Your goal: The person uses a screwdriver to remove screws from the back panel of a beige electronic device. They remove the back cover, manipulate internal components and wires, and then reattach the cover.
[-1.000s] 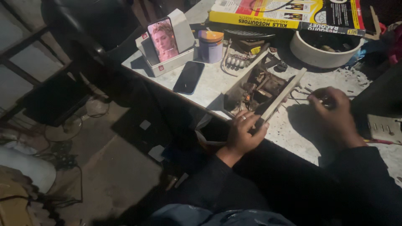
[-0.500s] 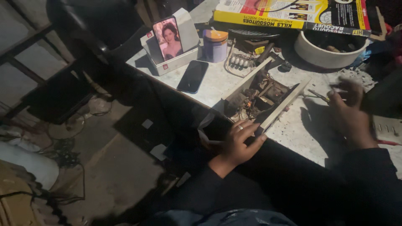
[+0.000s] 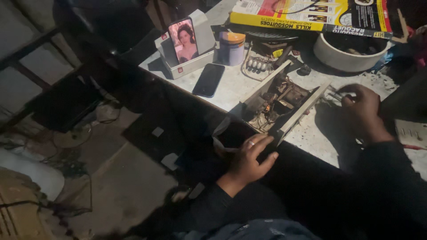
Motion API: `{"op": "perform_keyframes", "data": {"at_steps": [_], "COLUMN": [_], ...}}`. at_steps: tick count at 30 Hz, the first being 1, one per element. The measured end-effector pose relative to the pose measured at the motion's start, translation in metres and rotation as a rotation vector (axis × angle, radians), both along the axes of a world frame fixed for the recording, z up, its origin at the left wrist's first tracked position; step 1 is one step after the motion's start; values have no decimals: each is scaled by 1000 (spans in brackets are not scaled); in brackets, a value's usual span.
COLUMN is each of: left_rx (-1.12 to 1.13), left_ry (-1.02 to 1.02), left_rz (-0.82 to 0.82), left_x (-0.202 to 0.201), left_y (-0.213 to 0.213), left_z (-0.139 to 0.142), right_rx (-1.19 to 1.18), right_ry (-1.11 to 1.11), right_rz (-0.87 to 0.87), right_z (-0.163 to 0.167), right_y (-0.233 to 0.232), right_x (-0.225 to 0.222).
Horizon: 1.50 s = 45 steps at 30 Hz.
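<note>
An opened electronic unit [image 3: 279, 101] with bare circuitry lies on the pale worktop [image 3: 231, 86]. My left hand [image 3: 251, 158] rests at the table's front edge, fingers touching the unit's near corner. My right hand [image 3: 362, 111] sits to the right of the unit, fingers pinched on a thin dark tool [image 3: 340, 94] whose tip points toward the unit's right side.
A dark phone [image 3: 208, 80] lies flat left of the unit. Behind it a lit phone [image 3: 182, 41] leans in a white box, beside a small capped jar [image 3: 231, 48]. A white bowl [image 3: 351, 55] and a yellow carton [image 3: 307, 13] stand at the back. Floor clutter lies left.
My right hand has moved from near the unit outward to the right, then settled closer to its right side. My left hand stayed at the unit's near corner.
</note>
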<state>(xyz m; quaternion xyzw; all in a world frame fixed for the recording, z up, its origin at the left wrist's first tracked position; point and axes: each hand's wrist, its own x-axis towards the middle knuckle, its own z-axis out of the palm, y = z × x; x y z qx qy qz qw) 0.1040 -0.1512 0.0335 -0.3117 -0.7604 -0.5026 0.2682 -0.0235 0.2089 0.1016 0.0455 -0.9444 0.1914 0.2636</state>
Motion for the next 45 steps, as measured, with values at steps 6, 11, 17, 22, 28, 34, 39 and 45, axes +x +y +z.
{"op": "perform_keyframes", "data": {"at_steps": [6,11,17,22,28,34,39,45], "left_rx": [-74,-103,-142,-111,-75,-78,-38,-24], "left_ry": [-29,29,-32,2,21,19,9,-24], "left_rz": [-80,-56,-54,-73,-74,-45,-55,-69], "left_x": [13,12,9,5,1,-3,-10,-10], "left_y": [-16,-27,-32,-36,-32,-28,-22,-14], "left_z": [3,-1,-2,1,-8,-13,-12,-11], "right_rx": [15,59,-197,-209,45,185,-64,-490], "right_ry": [114,91,-269,-3,-345,-81,66,149], "right_rz": [90,69,-148,8,-171,-11,-85,192], "right_z": [66,58,36,24,19,3,6,53], "right_y": [-37,-71,-38,-27,-17,-12,-13,-59], "right_x": [7,37,-7,-15,-27,-65,-54,17]}}
